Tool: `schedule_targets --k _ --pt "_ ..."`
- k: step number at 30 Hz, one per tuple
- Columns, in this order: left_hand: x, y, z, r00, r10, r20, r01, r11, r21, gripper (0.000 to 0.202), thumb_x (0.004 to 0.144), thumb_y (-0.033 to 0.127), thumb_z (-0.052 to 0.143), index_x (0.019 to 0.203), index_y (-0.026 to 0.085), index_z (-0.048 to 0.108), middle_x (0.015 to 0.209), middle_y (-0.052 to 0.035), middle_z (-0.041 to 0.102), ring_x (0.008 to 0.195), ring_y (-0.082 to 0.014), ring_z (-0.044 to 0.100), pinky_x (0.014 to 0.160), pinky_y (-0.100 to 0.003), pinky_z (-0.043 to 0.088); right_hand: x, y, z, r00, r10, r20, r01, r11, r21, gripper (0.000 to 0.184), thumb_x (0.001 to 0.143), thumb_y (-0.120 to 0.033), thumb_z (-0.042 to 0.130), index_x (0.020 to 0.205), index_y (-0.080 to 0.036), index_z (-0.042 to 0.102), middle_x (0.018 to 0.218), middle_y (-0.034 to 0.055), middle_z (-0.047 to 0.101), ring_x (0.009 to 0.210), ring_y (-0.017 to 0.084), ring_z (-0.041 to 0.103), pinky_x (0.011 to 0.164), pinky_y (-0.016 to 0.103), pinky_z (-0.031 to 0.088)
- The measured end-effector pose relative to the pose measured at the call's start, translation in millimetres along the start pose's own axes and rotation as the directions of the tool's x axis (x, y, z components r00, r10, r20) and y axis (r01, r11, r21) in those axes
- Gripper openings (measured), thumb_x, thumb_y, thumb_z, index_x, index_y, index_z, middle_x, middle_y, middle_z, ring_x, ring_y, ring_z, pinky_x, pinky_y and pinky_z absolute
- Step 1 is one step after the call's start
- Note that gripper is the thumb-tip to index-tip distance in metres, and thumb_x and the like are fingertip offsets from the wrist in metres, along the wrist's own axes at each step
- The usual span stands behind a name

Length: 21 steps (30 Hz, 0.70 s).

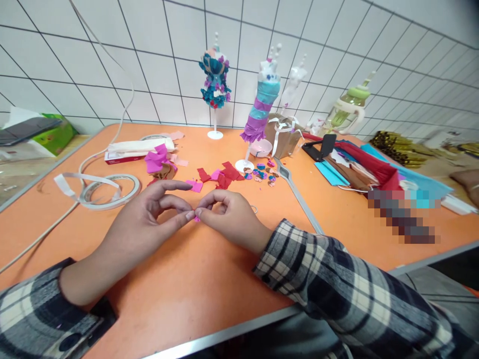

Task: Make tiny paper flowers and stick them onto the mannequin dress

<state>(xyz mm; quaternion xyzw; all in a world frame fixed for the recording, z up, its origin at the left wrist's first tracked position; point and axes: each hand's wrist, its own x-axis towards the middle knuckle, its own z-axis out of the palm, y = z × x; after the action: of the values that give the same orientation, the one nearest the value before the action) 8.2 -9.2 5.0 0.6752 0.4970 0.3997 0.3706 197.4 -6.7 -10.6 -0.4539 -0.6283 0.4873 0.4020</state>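
Note:
Above the orange table [209,279], the fingertips of my left hand [149,219] and my right hand [228,217] meet in a pinch. Between them shows a small piece of pink crepe paper [197,219], mostly covered by the fingers. My left index finger stretches out above the pinch. Just beyond the hands lie red paper scraps [226,175] and a pink paper square [195,186]. A cluster of small coloured paper pieces [262,173] lies to the right of them.
A tape roll [132,192] with a loose strip lies left. Behind stand a teal-dressed mini mannequin [214,82], a blue-and-purple one [264,107], a white one [295,82] and a paper bag [284,142]. Rightward are folded papers [377,164], a black stand [322,148] and a bottle [346,109].

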Motion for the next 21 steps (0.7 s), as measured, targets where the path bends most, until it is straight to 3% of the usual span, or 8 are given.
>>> schedule_targets --k 6,11,15,21 --pt "0 7 3.3 0.999 0.006 -0.042 -0.007 0.999 -0.032 0.044 0.074 0.040 0.076 0.111 0.023 0.058 0.075 0.0009 0.076 0.079 -0.0232 0.075 0.087 -0.040 0.056 1 -7 0 0.998 0.067 0.008 -0.068 0.990 0.125 0.008 0.084 -0.024 0.067 0.078 -0.019 0.064 0.075 -0.0034 0.063 0.070 0.011 0.057 0.064 0.023 0.043" --pt "0 -1 0.8 1.000 0.007 -0.017 -0.007 1.000 -0.004 0.045 0.076 0.041 0.075 0.114 0.024 0.058 0.078 -0.0001 0.078 0.083 -0.0244 0.075 0.093 -0.044 0.054 0 -4 0 0.998 0.065 -0.007 -0.064 0.991 0.117 0.013 0.083 -0.027 0.071 0.094 -0.020 0.070 0.082 -0.0034 0.065 0.063 0.008 0.051 0.060 0.022 0.041" --pt "-1 -5 -0.6 0.999 0.024 -0.024 -0.023 0.998 0.055 0.047 0.076 0.042 0.075 0.116 0.025 0.058 0.078 0.0002 0.078 0.086 -0.0249 0.075 0.103 -0.048 0.048 1 -1 1 0.999 0.037 -0.014 -0.036 0.998 0.050 0.005 0.083 -0.024 0.070 0.084 -0.019 0.070 0.076 -0.0042 0.065 0.064 0.009 0.054 0.064 0.023 0.044" --pt "0 2 1.1 0.999 -0.024 -0.049 0.024 1.000 0.016 0.048 0.071 0.045 0.073 0.111 0.025 0.057 0.075 -0.0002 0.077 0.084 -0.0268 0.076 0.097 -0.049 0.053 0 -8 0 0.994 0.108 0.008 -0.108 0.987 0.115 0.005 0.085 -0.021 0.066 0.081 -0.019 0.065 0.071 -0.0048 0.061 0.062 0.009 0.054 0.061 0.022 0.043"
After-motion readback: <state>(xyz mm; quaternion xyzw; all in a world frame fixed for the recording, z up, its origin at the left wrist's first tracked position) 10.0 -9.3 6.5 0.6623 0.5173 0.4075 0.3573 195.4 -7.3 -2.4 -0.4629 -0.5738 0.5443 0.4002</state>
